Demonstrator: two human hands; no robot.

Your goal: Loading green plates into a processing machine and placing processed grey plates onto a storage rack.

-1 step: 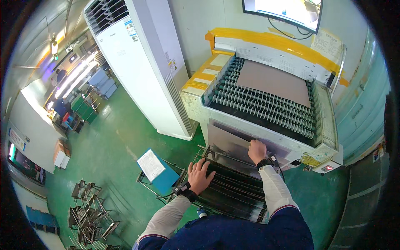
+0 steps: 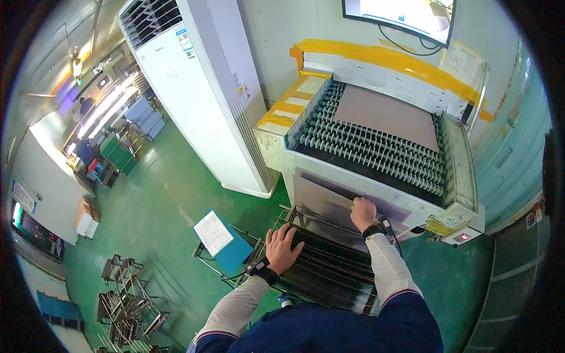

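Observation:
My left hand (image 2: 282, 249) has its fingers spread and lies over the left side of a rack of dark thin panels (image 2: 332, 276), standing on edge in rows. My right hand (image 2: 363, 214) is closed, fingers curled at the upper edge of a shiny grey-brown panel (image 2: 321, 200). That panel stands steeply between the rack and the front of a roller conveyor machine (image 2: 376, 147); the fingertips are partly hidden. On the machine's white rollers rests a flat pinkish-brown panel (image 2: 385, 115).
A blue clipboard (image 2: 235, 254) with a white sheet lies on a metal frame left of the rack. Behind it rises a tall white air conditioner (image 2: 194, 100). Metal racks (image 2: 126, 300) stand on the green floor at lower left. A screen (image 2: 406, 15) hangs above the machine.

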